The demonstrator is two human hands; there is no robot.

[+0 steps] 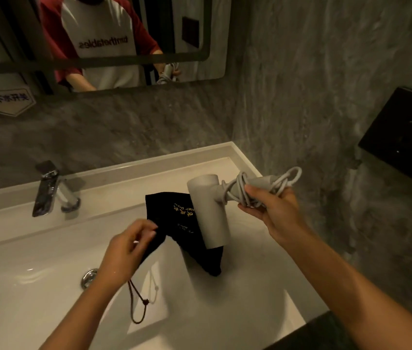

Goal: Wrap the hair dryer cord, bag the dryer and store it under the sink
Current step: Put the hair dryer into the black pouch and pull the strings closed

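The stiff dryer (208,210) is gripped over its cord (240,190) by the right hand (273,210), the limp bag (172,210) pinched by fingers (148,231) of the left hand (124,251)

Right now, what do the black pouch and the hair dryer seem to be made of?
Black pouch: soft cloth, probably; it droops in folds, matte, with gold printing. Hair dryer: likely matte plastic; smooth pale-grey barrel, no glare. Its cord: rubbery-looking sheath, bending in loose loops.
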